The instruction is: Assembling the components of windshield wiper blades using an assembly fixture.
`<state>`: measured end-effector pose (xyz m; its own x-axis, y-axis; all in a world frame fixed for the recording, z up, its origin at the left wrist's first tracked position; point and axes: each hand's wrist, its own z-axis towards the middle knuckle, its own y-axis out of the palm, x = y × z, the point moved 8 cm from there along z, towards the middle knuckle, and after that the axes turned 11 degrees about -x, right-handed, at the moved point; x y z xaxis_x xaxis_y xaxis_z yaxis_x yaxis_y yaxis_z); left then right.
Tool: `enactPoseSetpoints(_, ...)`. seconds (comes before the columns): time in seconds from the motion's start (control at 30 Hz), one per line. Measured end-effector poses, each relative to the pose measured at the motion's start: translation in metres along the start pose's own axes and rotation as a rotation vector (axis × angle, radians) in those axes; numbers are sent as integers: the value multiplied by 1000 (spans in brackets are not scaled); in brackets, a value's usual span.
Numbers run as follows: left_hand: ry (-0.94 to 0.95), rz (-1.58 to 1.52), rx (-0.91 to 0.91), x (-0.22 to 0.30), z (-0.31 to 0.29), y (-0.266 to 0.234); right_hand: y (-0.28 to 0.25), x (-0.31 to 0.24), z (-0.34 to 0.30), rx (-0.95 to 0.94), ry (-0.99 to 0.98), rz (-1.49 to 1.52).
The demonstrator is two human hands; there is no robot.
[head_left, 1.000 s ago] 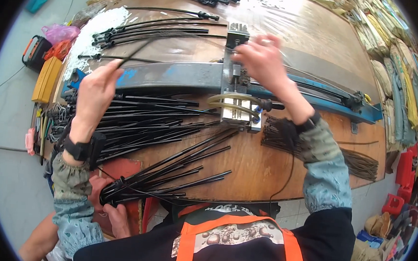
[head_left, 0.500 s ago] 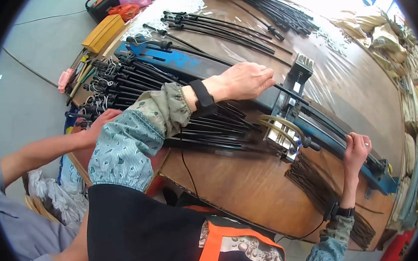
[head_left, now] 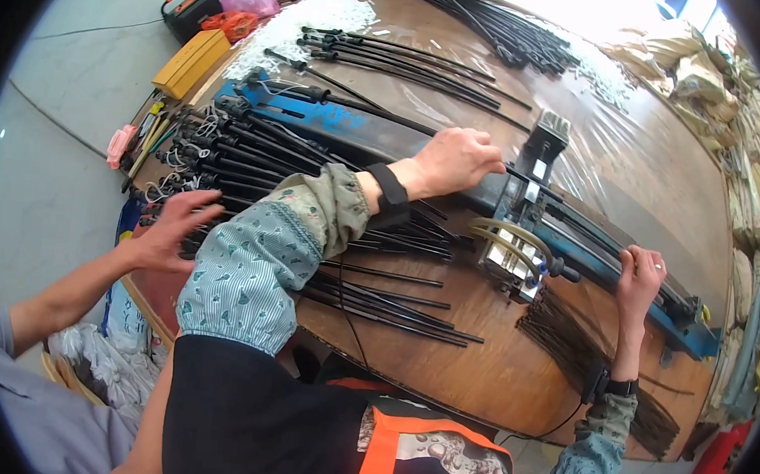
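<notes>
My left hand [head_left: 460,162] is closed around a long black rod [head_left: 367,109], just left of a metal clamp block on a long blue bench fixture [head_left: 318,118]. A thick black collar and a pale loop show at the rod's left end. My right hand [head_left: 641,280] is pinched shut over the right part of the fixture, beside a thin dark shaft [head_left: 588,227] along the rail. What its fingertips hold is hidden. Two curved hoses [head_left: 512,236] join the silver clamp block [head_left: 509,262] between my hands.
Many similar black rods [head_left: 254,153] with white loops lie left of my arm, where another person's open hand [head_left: 178,227] hovers. Thin brown rods [head_left: 567,334] lie near right. More black rods [head_left: 418,68], white pieces [head_left: 320,21] and a yellow box [head_left: 191,63] are farther back.
My left hand and the rod have shifted slightly right; my right hand moved slightly left. The other person's hand has opened, and several rods now lie fanned nearer the front edge.
</notes>
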<state>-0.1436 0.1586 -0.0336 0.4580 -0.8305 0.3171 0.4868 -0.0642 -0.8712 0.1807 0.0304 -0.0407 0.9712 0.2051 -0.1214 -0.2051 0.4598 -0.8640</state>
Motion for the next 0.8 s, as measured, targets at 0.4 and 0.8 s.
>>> enactPoseSetpoints(0.4,-154,197,-176,1,17,14,-10,-96,-40,13,-94,48)
enactPoseSetpoints(0.8,-126,235,-156,2,8,19,31,-97,-44,-133,13,481)
